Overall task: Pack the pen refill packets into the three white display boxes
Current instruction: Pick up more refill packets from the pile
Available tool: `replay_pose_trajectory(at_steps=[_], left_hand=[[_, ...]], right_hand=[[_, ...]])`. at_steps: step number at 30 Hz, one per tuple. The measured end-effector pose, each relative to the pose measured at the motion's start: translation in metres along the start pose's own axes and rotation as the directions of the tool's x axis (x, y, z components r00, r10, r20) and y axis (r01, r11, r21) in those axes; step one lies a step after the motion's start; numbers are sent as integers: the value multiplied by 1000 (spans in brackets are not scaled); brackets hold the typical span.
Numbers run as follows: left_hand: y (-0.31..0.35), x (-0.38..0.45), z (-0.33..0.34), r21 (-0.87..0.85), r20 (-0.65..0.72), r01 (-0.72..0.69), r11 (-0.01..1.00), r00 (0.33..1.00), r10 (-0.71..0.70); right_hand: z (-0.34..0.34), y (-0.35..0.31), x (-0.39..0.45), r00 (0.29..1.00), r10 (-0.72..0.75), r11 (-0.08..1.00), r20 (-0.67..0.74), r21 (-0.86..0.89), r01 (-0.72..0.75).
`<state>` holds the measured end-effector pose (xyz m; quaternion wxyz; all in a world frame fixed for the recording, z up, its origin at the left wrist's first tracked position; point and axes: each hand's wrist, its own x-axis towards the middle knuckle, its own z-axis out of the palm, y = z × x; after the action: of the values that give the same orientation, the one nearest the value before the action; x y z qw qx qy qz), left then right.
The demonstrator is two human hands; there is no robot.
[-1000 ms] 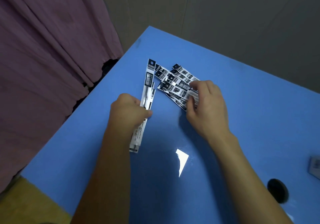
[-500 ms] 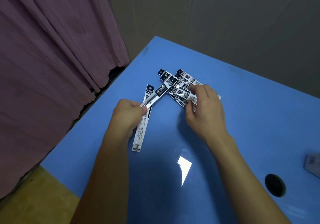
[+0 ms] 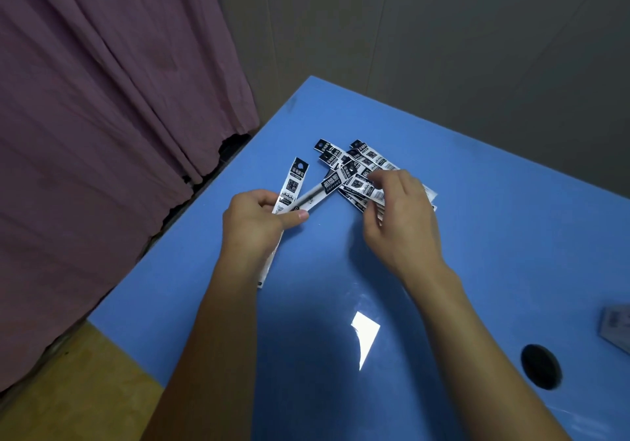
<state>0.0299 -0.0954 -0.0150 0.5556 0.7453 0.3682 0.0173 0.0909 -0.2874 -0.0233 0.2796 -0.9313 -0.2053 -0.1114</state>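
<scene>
1. Head view showed the left hand [image 3: 254, 226] gripping two long black-and-white plastic pen refill packets [image 3: 294, 186], thumb pinched over them, above the glossy blue bench [image 3: 494, 222].
2. Right hand [image 3: 397, 215] had fingers curled down, pinching a packet at the near edge of the loose pile of refill packets [image 3: 358, 168]; the pile lay on the bench towards the far corner.
3. Step, as judged: gathering packets into a bundle, packing not yet started. Only a pale box edge [image 3: 615, 328] showed at the right border, probably a white display box, too cropped to tell.
4. Next move likely calls for lifting the pinched packet clear without dragging its neighbours, then squaring it into the left-hand bundle.
5. Versus half a second earlier: the second packet sat more fully under the left thumb, and the right hand had shifted slightly on the pile.
6. Also there: purple curtain [image 3: 102, 134], black round hole in the bench [image 3: 541, 366].
</scene>
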Motion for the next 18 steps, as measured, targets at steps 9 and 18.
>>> replay_pose_trajectory(at_steps=[9,18], left_hand=[[-7,11,4,-12,-17,31,999,999,-31],[-1,6,-7,-35,-14,-39,999,999,39]], right_hand=[[0,4,-1,1000,12,1000,22,17,-13],[0,-4,5,987,29,999,160,-27,-25]])
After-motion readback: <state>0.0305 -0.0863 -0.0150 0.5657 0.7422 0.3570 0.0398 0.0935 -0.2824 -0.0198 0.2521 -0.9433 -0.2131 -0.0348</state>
